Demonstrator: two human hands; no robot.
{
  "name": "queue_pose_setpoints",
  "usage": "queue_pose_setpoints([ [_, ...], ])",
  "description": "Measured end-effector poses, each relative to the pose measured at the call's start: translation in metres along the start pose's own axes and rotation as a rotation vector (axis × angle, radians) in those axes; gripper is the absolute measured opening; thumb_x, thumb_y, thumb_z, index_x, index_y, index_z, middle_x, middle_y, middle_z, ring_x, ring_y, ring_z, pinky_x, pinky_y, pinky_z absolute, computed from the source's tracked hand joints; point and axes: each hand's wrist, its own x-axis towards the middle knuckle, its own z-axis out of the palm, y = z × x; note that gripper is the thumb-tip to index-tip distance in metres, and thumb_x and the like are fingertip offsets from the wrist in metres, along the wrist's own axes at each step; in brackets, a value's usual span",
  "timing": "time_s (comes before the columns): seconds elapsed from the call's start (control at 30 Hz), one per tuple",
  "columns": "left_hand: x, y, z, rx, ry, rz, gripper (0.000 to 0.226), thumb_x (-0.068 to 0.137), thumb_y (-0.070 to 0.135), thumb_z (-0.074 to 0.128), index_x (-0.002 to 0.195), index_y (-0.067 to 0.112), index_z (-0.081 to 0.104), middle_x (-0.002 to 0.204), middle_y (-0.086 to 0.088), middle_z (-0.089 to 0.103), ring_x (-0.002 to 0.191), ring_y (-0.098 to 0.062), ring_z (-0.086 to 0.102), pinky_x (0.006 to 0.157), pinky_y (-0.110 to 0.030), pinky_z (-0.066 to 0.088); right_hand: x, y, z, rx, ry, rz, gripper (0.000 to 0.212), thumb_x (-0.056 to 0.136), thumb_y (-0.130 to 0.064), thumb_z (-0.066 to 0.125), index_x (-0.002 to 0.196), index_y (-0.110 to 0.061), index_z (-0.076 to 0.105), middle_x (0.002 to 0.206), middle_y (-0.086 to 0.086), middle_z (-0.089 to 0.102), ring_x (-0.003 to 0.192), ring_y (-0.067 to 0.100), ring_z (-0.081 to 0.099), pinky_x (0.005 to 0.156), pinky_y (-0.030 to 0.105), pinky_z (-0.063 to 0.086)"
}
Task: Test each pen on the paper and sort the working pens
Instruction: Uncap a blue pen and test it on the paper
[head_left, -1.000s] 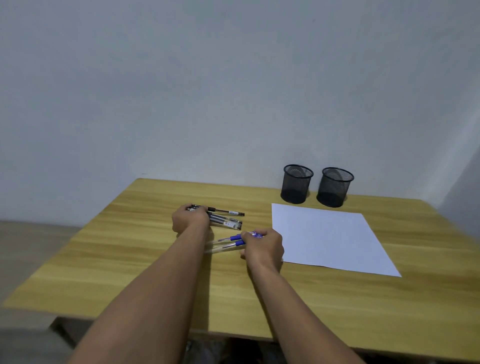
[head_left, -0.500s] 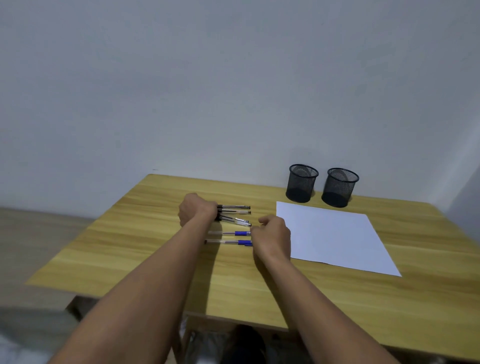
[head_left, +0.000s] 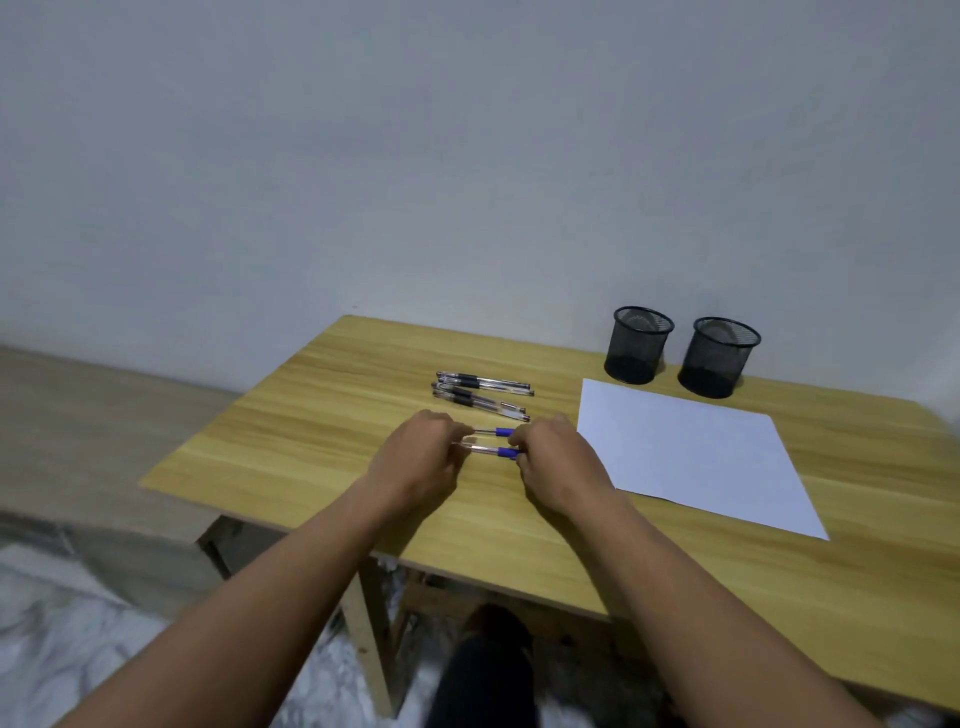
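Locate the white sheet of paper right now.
Head view: the paper lies flat on the right half of the table, in front of the two mesh cups, just right of the right hand.

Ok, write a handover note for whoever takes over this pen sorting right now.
Left hand: pinches the left ends of the two clear plastic pens with blue grips lying on the wooden table.
Right hand: pinches their right ends.
Clear pens with black grips: loose bunch just behind, in neither hand.
White sheet of paper: flat to the right, no marks visible.
Two black wire-mesh cups: behind the paper, no pens sticking out.
Done: nothing tested or sorted, it seems. Left: test every pen, sort.
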Motion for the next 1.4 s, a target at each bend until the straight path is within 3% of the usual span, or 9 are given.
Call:
queue_pose_setpoints([
  [0.33,0.021,0.006,-0.014,0.011,0.045,0.096,0.019,0.090,0.006,0.065,0.104,0.013,0.074,0.104,-0.005,0.069,0.096,-0.024,0.063,0.075,-0.036,0.053,-0.009,0.008,-0.016,0.005,0.076,-0.091,0.026,0.100,-0.022,0.055,0.121,-0.019,0.071,0.114,0.003,0.063,0.111,0.023,0.052,0.090,0.038,0.051],
  [0.47,0.045,0.023,-0.031,-0.027,0.094,0.152,0.018,0.088,0.008,0.068,0.103,0.015,0.074,0.103,-0.003,0.067,0.097,-0.024,0.062,0.077,-0.041,0.053,-0.009,0.018,-0.035,0.064,0.138,-0.044,0.018,0.100,-0.028,0.057,0.109,-0.021,0.071,0.105,0.001,0.063,0.098,0.021,0.056,0.080,0.039,0.053],
  [0.67,0.073,0.067,-0.041,-0.264,0.409,0.060,0.041,0.088,0.016,0.071,0.128,0.019,0.061,0.116,0.001,0.064,0.104,-0.014,0.059,0.088,-0.029,0.050,-0.005,0.040,-0.069,0.403,0.296,0.136,0.008,0.095,-0.021,0.063,0.099,-0.015,0.069,0.085,-0.001,0.068,0.077,0.015,0.063,0.062,0.027,0.047],
  [0.77,0.086,0.090,-0.030,-0.490,0.320,-0.049,0.032,0.090,0.021,0.070,0.122,0.019,0.066,0.110,0.004,0.070,0.096,-0.009,0.065,0.085,-0.027,0.054,-0.008,0.051,-0.083,0.701,0.393,0.251,0.002,0.091,-0.016,0.065,0.090,-0.015,0.065,0.074,-0.003,0.068,0.068,0.004,0.063,0.062,0.022,0.051],
  [0.9,0.098,0.115,-0.018,-0.707,0.099,-0.095,0.022,0.089,0.026,0.071,0.110,0.022,0.075,0.104,0.007,0.075,0.088,-0.001,0.069,0.063,-0.011,0.051,-0.009,0.064,-0.097,1.204,0.458,0.373,0.007,0.090,-0.009,0.069,0.096,-0.011,0.066,0.088,0.007,0.075,0.086,0.019,0.072,0.066,0.032,0.058],
  [1.0,0.108,0.121,-0.013,-0.817,0.024,-0.067,0.018,0.088,0.020,0.073,0.105,0.020,0.078,0.094,0.005,0.078,0.084,-0.007,0.072,0.078,-0.026,0.059,-0.008,0.073,-0.100,1.403,0.458,0.396,0.006,0.090,-0.008,0.071,0.092,-0.012,0.067,0.098,0.015,0.077,0.092,0.021,0.075,0.065,0.028,0.058],
  [1.1,0.117,0.120,-0.013,-0.921,-0.005,-0.102,0.015,0.086,0.012,0.074,0.094,0.024,0.080,0.084,0.002,0.078,0.080,-0.014,0.072,0.086,-0.039,0.060,-0.005,0.079,-0.100,1.514,0.434,0.393,0.003,0.092,-0.012,0.071,0.093,-0.011,0.070,0.096,0.013,0.075,0.089,0.019,0.074,0.069,0.029,0.059],
  [1.27,0.128,0.118,-0.019,-0.991,-0.013,-0.139,0.017,0.086,0.008,0.074,0.099,0.018,0.079,0.077,0.006,0.076,0.081,-0.015,0.074,0.060,-0.012,0.048,0.005,0.081,-0.100,1.606,0.432,0.343,0.004,0.094,-0.009,0.070,0.092,-0.007,0.072,0.088,0.012,0.071,0.086,0.022,0.069,0.066,0.023,0.060],
  [1.4,0.139,0.111,-0.022,-1.018,0.015,-0.146,0.019,0.084,0.008,0.076,0.102,0.013,0.078,0.088,-0.003,0.078,0.080,-0.011,0.073,0.074,-0.018,0.053,0.017,0.083,-0.099,1.607,0.415,0.282,0.004,0.092,-0.008,0.073,0.091,-0.003,0.074,0.078,0.009,0.072,0.077,0.018,0.069,0.068,0.021,0.060],
])
